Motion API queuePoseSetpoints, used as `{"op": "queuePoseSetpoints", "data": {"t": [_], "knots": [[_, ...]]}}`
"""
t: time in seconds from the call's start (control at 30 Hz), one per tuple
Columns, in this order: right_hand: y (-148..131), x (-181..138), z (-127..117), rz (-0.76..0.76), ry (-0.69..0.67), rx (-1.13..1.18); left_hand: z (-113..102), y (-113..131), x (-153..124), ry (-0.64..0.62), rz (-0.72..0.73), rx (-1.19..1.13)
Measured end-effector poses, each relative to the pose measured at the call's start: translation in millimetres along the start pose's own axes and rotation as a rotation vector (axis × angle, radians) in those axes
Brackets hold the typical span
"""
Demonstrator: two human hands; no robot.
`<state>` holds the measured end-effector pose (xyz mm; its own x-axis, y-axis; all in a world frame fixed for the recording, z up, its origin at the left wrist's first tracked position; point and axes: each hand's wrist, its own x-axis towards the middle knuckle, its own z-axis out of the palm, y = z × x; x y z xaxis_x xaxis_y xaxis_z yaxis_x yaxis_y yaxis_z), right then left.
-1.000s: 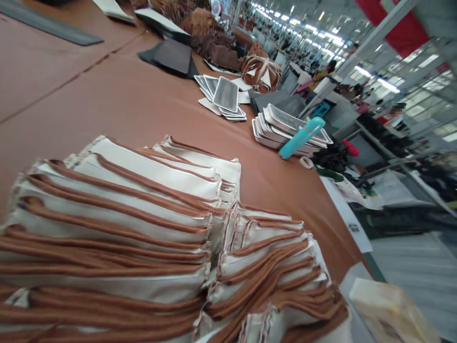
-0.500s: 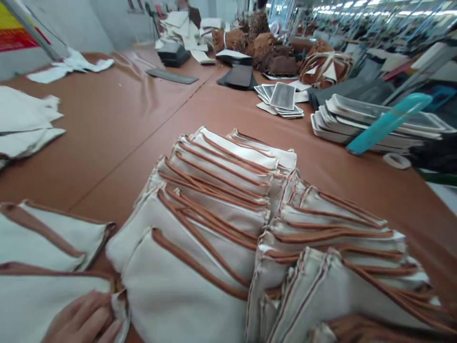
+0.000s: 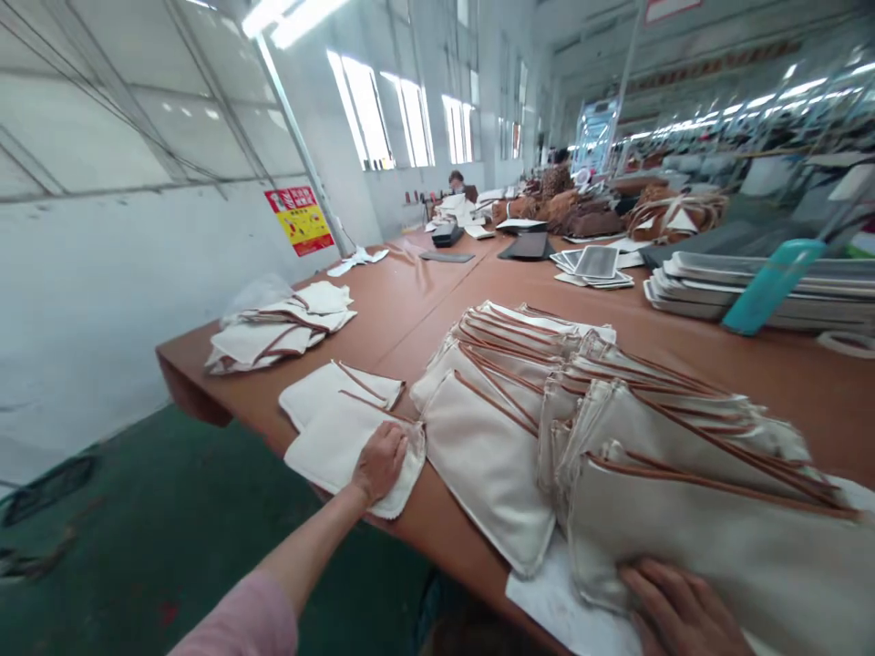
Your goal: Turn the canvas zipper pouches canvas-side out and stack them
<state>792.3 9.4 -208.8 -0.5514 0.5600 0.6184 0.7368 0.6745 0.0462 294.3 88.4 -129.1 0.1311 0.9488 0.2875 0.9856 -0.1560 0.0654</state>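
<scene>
While your left hand (image 3: 381, 462), unseen a second ago, is lying on a flat, brown-trimmed cream pouch (image 3: 332, 446) by the near edge of the brown-covered table (image 3: 386, 314), your right hand (image 3: 684, 609) is touching a crowded, brown-trimmed cream pouch (image 3: 711, 533), both grips unclear, open tabletop stretching beyond.

the single view comes from the wearer's head, facing forward and down along the worktop (image 3: 389, 310) from above its near edge; it reaches left to the wall (image 3: 82, 310) and out to distant windows (image 3: 414, 118). the right hand (image 3: 684, 610) is closest, cut by the bottom edge; the left hand (image 3: 383, 460) shows whole.
</scene>
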Motion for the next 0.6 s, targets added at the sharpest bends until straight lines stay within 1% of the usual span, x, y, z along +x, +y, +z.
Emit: {"op": "queuePoseSetpoints", "data": {"t": [0.07, 0.13, 0.23, 0.33, 0.4, 0.47, 0.53, 0.6], "knots": [[-5.4, -1.2, -5.0, 0.016, -0.011, -0.016, -3.3, -1.3, 6.0, 0.008, -0.048, 0.003], [-9.4, -5.0, -5.9, 0.038, -0.029, -0.031, -8.6, -3.3, 18.5, -0.034, -0.073, 0.006], [-12.9, -10.2, -4.4, 0.058, -0.05, -0.039, -21.3, -3.3, 39.2, -0.17, -0.061, 0.003], [-15.3, -11.4, -3.9, 0.075, -0.059, -0.033, -39.6, 2.4, 48.3, -0.286, -0.043, -0.005], [-16.4, -10.9, -4.1, 0.093, -0.07, -0.025, -55.9, 7.2, 46.6, -0.318, -0.035, -0.02], [-16.7, -10.8, -4.1, 0.109, -0.074, -0.014, -77.2, 12.1, 41.8, -0.332, -0.024, -0.05], [-16.5, -11.0, -3.9, 0.115, -0.052, 0.019, -104.4, 18.6, 36.2, -0.345, -0.009, -0.097], [-17.4, -10.7, -4.7, 0.126, -0.015, 0.083, -136.8, 29.4, 29.5, -0.357, 0.016, -0.157]]}}
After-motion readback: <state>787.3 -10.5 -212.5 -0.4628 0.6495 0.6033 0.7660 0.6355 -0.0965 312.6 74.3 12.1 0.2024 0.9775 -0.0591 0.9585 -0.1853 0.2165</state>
